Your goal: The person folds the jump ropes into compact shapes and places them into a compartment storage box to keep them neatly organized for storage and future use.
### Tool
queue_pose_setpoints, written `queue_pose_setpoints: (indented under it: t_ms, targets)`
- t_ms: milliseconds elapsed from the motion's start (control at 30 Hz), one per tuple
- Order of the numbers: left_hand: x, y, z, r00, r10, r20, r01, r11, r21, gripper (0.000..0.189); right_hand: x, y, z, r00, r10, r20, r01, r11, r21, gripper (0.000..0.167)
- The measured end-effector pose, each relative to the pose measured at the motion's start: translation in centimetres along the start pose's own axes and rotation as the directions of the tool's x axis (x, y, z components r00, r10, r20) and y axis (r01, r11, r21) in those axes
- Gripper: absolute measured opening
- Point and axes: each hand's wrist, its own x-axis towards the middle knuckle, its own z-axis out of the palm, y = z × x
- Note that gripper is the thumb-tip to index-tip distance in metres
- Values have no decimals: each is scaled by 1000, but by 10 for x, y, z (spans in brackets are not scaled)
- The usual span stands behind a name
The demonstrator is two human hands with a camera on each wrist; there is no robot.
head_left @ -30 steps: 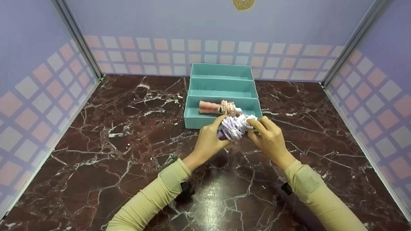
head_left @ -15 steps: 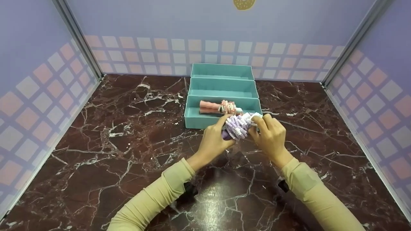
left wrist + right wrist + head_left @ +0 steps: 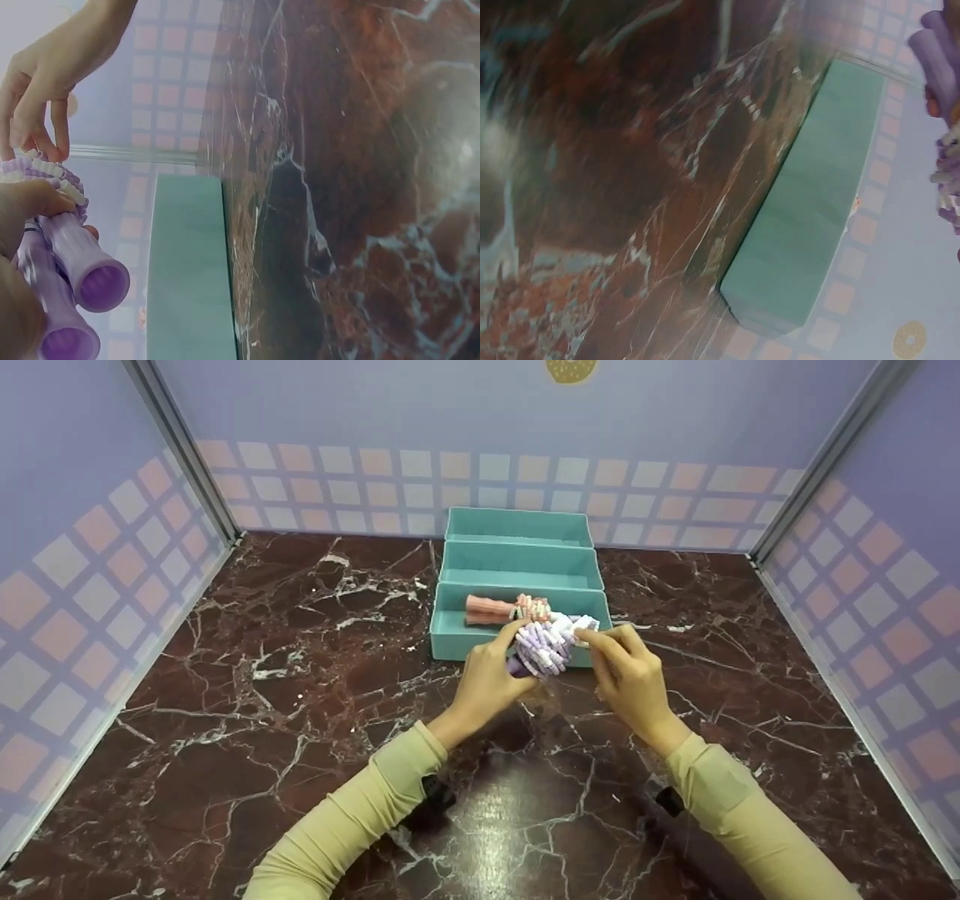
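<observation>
My left hand grips a bundled jump rope with purple and white beads, held above the front of a teal box. In the left wrist view, its two purple handles stick out side by side below the thumb. My right hand is at the white-beaded end of the bundle, its fingertips touching the beads and the index finger fairly straight. The thumb's contact is hard to make out. A second jump rope, with pink handles and pink-and-white beads, lies in the box's front compartment, partly covered by the bundle.
Behind the front compartment are a middle one and a back one, all teal and joined in a row. Dark red marble-patterned tabletop surrounds the box. Purple walls with a checked border stand at the back and both sides.
The bundle shifted slightly right, then came back left and a little up with the left hand. The right hand's fingers have loosened and straightened at the white end.
</observation>
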Motion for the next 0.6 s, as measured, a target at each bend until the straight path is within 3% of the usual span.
queue_pose_setpoints:
  t_ms: [167, 333, 467, 600]
  targets:
    - [0, -3, -4, 999, 43, 3, -43, 997, 59, 72, 6, -2, -2, 993, 114, 27, -115, 991, 61, 46]
    - [0, -7, -9, 994, 106, 3, -105, 985, 134, 71, 12, 1, -7, 971, 196, 134, -217, 962, 165, 54]
    - [-1, -9, -12, 989, 145, 13, -145, 976, 163, 71, 12, 2, -10, 947, 253, 198, -295, 928, 226, 42]
    - [-2, -10, -13, 989, 150, 17, -151, 976, 155, 71, 10, 1, -10, 941, 282, 187, -327, 902, 283, 23]
